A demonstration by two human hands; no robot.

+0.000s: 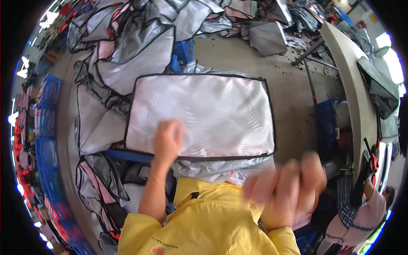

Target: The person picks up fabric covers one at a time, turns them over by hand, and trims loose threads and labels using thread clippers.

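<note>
Head view blurs left hand [166, 142], over silver panel [216, 114], and right hand [287, 187], leaving both grips unclear.

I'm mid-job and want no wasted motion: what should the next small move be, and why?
Probably lower the right hand to the near right corner of the silver panel. It lies roughly flat, the left hand is over its near left part, and the right hand appears raised, leaving that corner free. Both hands are blurred, so any grip is unclear.
</note>
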